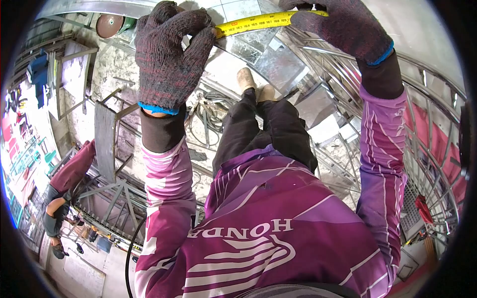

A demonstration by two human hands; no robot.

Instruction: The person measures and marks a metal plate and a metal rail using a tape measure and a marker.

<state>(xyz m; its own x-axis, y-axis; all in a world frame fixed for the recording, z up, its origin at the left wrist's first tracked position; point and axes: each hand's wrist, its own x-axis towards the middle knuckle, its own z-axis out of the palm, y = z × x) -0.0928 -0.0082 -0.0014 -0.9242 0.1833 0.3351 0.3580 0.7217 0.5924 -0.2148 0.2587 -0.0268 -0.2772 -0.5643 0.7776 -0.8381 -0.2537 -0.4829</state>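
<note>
A yellow measuring tape (254,24) drawn taut between the left grip (171,64) and the right grip (350,35).

Both grips wear dark knitted gloves with blue cuffs; the left grip is pinched, thumb against fingers, on one end of the visible strip, while the right grip clasps its other end, the strip lying over the thumb, with printed numbers in the 160s showing between them. Beneath the gap between the grips are the wearer's shoes (245,79) on a littered floor, a coil of cable (206,119) below and just right of the left grip, and curved metal bars (431,93) below and right of the right grip. Well off to the lower left of the left grip is another person (57,213).
</note>
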